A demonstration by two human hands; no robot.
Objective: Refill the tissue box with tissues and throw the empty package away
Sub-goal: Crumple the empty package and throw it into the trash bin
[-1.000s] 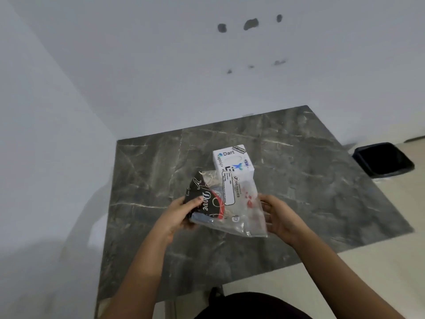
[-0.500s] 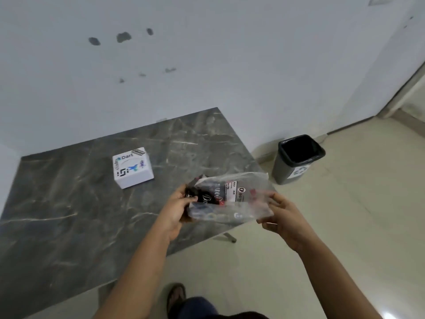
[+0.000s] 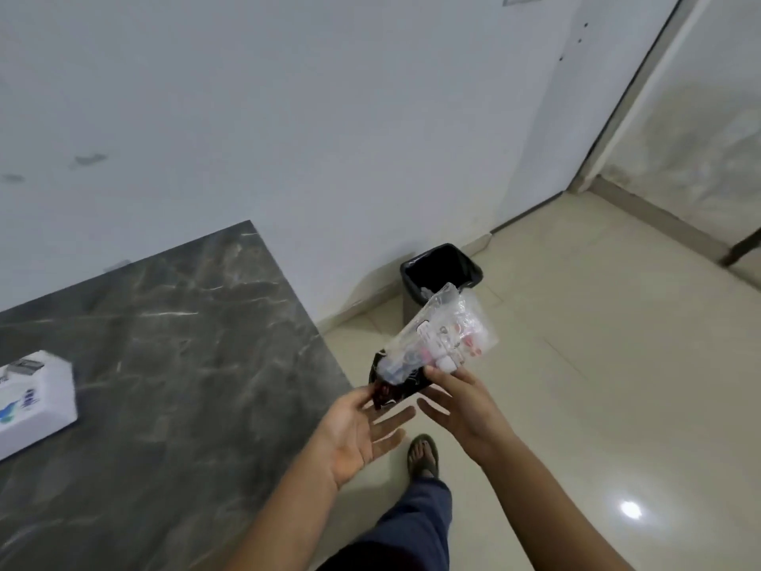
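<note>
You are standing beside the dark grey marble-patterned table (image 3: 164,364), with the pale tiled floor (image 3: 597,385) opening out to your right. The white printed cardboard tissue box (image 3: 35,399) is sitting at the table's left edge of view, well apart from your hands and partly cut off, so whether it is full cannot be told from here.

Ahead of you, against the wall, the small grey bin with a black liner (image 3: 440,272) is standing on the floor with its mouth open upward. The crumpled clear plastic package with a dark printed end (image 3: 432,344) is lying between your hands and that bin, its long axis running from near your fingertips up and away toward the bin's rim. In this view its clear far end is overlapping the bin's near wall, though how far short of the bin it really is cannot be judged.

Your right hand (image 3: 465,410) is the nearer one: its fingers are spread and just touching the package's underside rather than gripping it. Your left hand (image 3: 358,430) is lying palm up with fingers loosely wide, its fingertips brushing the dark end. Neither hand is closing on the package, so it looks to be leaving them, heading forward and slightly right.
</note>
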